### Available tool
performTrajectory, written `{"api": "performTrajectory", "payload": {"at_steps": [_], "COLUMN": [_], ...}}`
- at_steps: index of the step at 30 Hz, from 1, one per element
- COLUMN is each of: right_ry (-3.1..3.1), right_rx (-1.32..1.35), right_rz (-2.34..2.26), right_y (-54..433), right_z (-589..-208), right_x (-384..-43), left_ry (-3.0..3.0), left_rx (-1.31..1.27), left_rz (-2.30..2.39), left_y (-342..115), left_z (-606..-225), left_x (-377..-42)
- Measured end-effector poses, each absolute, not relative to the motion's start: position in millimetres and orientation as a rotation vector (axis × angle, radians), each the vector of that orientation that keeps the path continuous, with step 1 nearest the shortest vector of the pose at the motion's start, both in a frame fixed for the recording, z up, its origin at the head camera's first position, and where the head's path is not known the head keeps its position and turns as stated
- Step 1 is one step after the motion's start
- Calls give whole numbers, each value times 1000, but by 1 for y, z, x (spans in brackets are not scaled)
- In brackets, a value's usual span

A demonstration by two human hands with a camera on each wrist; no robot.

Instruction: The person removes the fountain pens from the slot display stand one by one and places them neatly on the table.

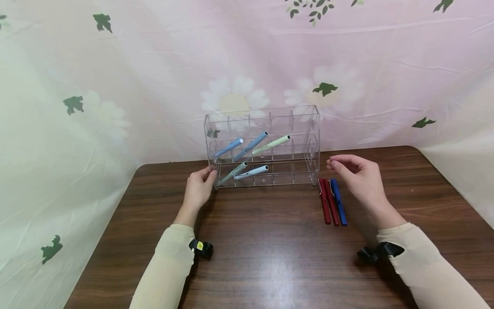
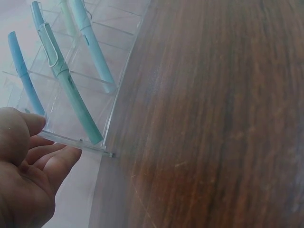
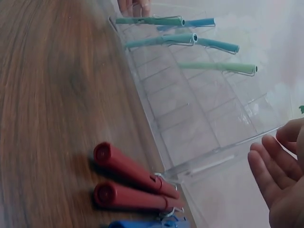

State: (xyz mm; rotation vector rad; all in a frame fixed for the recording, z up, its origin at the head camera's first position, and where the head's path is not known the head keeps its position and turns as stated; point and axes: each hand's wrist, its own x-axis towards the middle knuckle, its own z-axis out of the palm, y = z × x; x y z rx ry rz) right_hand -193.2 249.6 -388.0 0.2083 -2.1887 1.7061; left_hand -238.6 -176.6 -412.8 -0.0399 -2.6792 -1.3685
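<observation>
A clear pen stand (image 1: 283,180) with tiered compartments stands at the back of the table. My left hand (image 1: 200,184) pinches its left side panel between thumb and fingers, as the left wrist view (image 2: 28,161) also shows. Three pens lean in the upper tier: a blue pen (image 1: 229,147), a darker blue pen (image 1: 251,146) and a pale green pen (image 1: 271,145). Lower down lean a green pen (image 1: 233,173) and a light blue pen (image 1: 251,172). My right hand (image 1: 359,176) hovers just off the stand's right side, fingers loosely bent, holding nothing.
Two red pens (image 1: 324,201) and a dark blue pen (image 1: 339,202) lie side by side on the brown wooden table (image 1: 254,240), below the stand's right corner. A flowered pink and white cloth (image 1: 162,86) hangs close behind the stand.
</observation>
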Motion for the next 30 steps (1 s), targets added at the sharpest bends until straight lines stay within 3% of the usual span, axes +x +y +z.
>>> {"api": "performTrajectory", "payload": {"at_steps": [8,30], "right_ry": [-1965,-2005], "right_rx": [312,440], "right_rz": [1892,1820], "right_y": [237,209], "right_z": [-389,-382], "right_x": [-198,-212], "left_ry": [-2683,-2684], "left_rx": [-43,-35], "left_rz": [-1373,-1385], "left_y": [-176,-177], "left_z": [-413,-413], "left_x": [-240,-239]}}
